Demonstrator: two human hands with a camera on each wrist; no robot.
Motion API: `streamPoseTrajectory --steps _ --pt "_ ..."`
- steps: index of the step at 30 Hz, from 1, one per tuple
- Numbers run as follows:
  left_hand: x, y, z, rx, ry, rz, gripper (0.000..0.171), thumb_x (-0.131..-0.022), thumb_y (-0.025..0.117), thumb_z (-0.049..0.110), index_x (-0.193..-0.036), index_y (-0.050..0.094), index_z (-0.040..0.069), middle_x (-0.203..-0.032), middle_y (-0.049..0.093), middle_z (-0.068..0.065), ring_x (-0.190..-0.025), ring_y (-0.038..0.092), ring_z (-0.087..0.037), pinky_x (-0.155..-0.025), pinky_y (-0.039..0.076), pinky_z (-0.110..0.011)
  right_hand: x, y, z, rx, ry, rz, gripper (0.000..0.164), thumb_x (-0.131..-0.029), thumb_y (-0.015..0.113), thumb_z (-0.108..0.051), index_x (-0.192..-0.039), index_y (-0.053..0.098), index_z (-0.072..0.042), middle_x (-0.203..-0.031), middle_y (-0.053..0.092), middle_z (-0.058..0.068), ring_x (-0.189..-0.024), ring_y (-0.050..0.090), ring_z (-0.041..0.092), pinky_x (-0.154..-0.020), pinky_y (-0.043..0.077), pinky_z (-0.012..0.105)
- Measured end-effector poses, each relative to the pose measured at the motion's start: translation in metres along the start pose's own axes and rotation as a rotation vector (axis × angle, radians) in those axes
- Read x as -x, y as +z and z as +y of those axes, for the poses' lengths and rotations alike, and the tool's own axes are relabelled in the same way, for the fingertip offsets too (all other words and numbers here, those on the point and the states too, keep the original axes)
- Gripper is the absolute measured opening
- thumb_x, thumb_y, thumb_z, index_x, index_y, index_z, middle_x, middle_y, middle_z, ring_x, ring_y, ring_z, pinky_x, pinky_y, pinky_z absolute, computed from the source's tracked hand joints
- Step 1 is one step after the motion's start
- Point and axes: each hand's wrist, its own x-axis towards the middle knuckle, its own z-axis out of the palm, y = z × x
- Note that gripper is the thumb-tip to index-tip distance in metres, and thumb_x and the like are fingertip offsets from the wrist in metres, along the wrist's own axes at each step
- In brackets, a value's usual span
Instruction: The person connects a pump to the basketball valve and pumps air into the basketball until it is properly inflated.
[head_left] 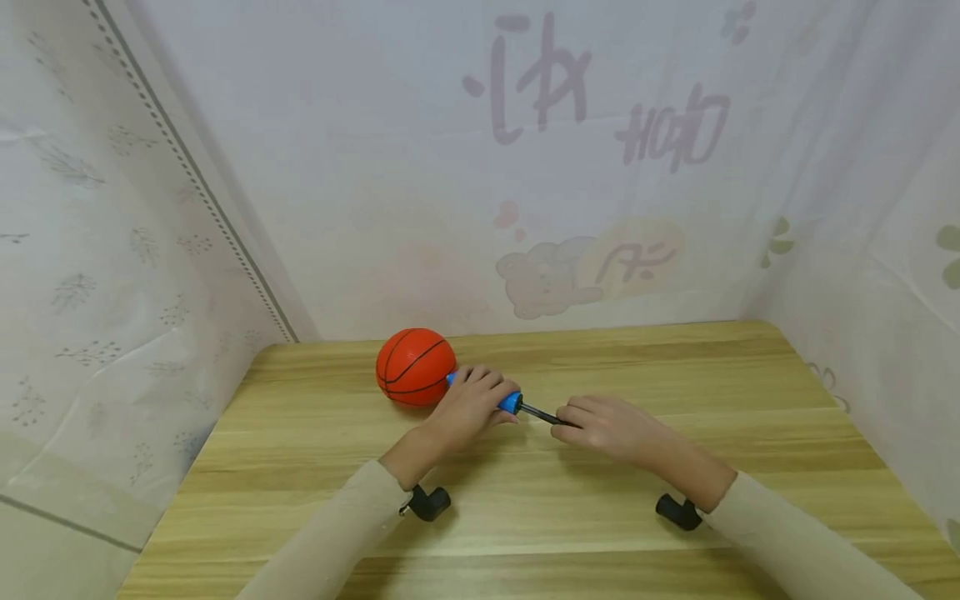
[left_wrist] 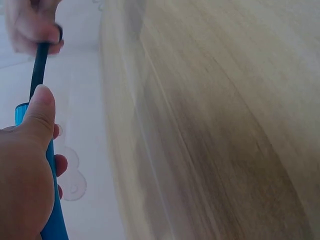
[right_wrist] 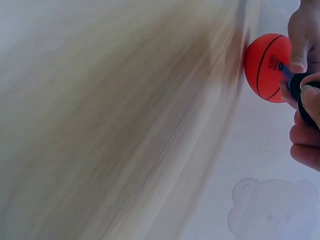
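An orange-red basketball [head_left: 408,368] with black lines sits at the back of the wooden table. My left hand [head_left: 471,402] grips the blue barrel [head_left: 511,402] of a hand pump, its fingers wrapped round it. The pump's tip meets the ball's side, as the right wrist view shows on the ball [right_wrist: 264,70]. A dark rod [head_left: 538,413] extends from the barrel's other end. My right hand [head_left: 609,430] holds the black handle [right_wrist: 304,102] at the end of that rod, mostly hidden by the fingers. Along the left thumb [left_wrist: 41,107], the barrel runs downward in the left wrist view.
The wood-grain table [head_left: 555,517] stretches under both arms. Pale printed curtains [head_left: 390,167] hang right behind its back edge and at both sides. Black camera mounts [head_left: 430,503] stick out below the wrists, close over the tabletop.
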Motion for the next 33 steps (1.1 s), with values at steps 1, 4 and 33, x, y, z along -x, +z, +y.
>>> streamPoseTrajectory --steps 1,4,33 --pt "0.000 0.000 0.001 -0.001 0.002 -0.002 0.038 -0.093 0.071 0.039 -0.125 0.064 0.019 -0.110 0.062 0.003 -0.105 0.050 -0.020 -0.101 0.037 -0.045 -0.002 0.002 0.001 0.000 -0.002 -0.004 0.044 -0.113 0.024 -0.010 -0.103 0.068 -0.010 -0.094 0.066 0.002 -0.081 0.061 0.014 -0.070 0.053 0.024" --pt "0.000 0.001 0.002 -0.004 0.005 -0.012 0.038 -0.094 0.070 0.039 -0.125 0.063 0.019 -0.110 0.061 0.003 -0.105 0.049 -0.020 -0.103 0.036 -0.045 -0.011 0.009 0.004 0.016 -0.023 0.006 0.043 -0.113 0.026 -0.009 -0.103 0.068 -0.009 -0.093 0.066 0.001 -0.080 0.060 0.013 -0.070 0.053 0.023" --pt "0.005 -0.004 -0.004 0.056 0.028 -0.038 0.036 -0.094 0.070 0.039 -0.123 0.064 0.018 -0.106 0.062 0.003 -0.104 0.049 -0.020 -0.103 0.036 -0.043 0.016 -0.017 -0.016 -0.020 -0.009 0.042 0.041 -0.113 0.030 -0.011 -0.102 0.069 -0.008 -0.092 0.066 0.003 -0.076 0.059 0.014 -0.065 0.053 0.025"
